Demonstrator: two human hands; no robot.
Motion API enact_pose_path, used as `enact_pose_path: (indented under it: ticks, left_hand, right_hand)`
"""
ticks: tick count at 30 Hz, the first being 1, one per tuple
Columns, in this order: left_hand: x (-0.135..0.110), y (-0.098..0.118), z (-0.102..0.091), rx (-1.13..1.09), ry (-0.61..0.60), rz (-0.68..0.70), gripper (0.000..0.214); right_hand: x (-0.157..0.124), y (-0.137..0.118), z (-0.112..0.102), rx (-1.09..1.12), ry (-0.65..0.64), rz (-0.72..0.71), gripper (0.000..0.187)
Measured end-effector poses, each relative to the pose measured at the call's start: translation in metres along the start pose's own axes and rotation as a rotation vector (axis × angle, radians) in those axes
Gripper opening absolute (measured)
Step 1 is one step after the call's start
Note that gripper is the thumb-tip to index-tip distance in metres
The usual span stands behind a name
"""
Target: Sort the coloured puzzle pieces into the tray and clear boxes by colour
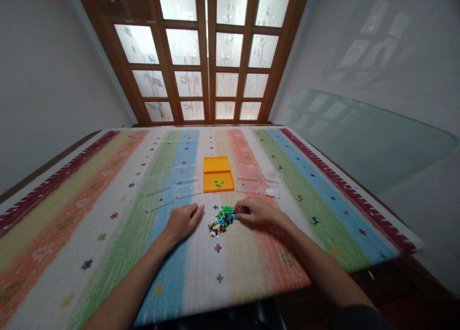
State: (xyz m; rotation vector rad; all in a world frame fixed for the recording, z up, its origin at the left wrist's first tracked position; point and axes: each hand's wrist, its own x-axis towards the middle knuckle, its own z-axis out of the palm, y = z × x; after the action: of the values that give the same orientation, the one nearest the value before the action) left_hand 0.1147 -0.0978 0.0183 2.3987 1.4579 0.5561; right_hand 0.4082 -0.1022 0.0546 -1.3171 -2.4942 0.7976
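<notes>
A small heap of loose toy building bricks [222, 221] in green, blue, brown, yellow and white lies on the striped cloth between my hands. At the heap's right edge, my right hand [256, 211] has its fingertips pinched together; whatever is between them is too small to make out. My left hand [184, 221] rests on the cloth left of the heap, apart from it, with the thumb stretched out and the fingers loosely bent, holding nothing visible. Beyond the heap stands an opened orange case [219, 165] with several green bricks [218, 184] in its nearer half.
Clear plastic boxes with raised lids flank the orange case: a far-left box [158, 199], an inner-left box [187, 188], an inner-right box [247, 185] and a far-right box [270, 189]. A few hold tiny pieces. The tablecloth [108, 253] reaches towards wooden glazed doors [209, 81].
</notes>
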Motion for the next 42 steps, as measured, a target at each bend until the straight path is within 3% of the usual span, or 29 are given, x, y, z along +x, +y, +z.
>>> enact_pose_path:
  ticks: [11, 17, 22, 31, 37, 42]
  left_hand:
    - [0.000, 0.000, 0.001, 0.037, -0.047, -0.006, 0.047]
    - [0.000, 0.005, -0.002, 0.098, -0.105, -0.034, 0.041]
    - [-0.001, 0.006, -0.005, 0.118, -0.150, -0.036, 0.037]
    - [0.000, 0.005, -0.005, 0.133, -0.167, -0.034, 0.034]
    - [0.000, 0.005, -0.006, 0.156, -0.196, -0.032, 0.033]
    - [0.001, 0.005, -0.005, 0.152, -0.191, -0.033, 0.034]
  right_hand:
    - [0.000, 0.007, 0.000, 0.051, -0.050, 0.024, 0.014]
    - [0.003, 0.030, -0.028, -0.029, 0.161, 0.025, 0.015]
    - [0.012, 0.053, -0.050, -0.241, 0.295, 0.181, 0.016]
    - [0.032, 0.050, -0.050, -0.432, 0.216, 0.435, 0.018]
    - [0.035, 0.051, -0.046, -0.441, 0.177, 0.467, 0.019]
    - [0.027, 0.049, -0.051, -0.414, 0.244, 0.392, 0.020]
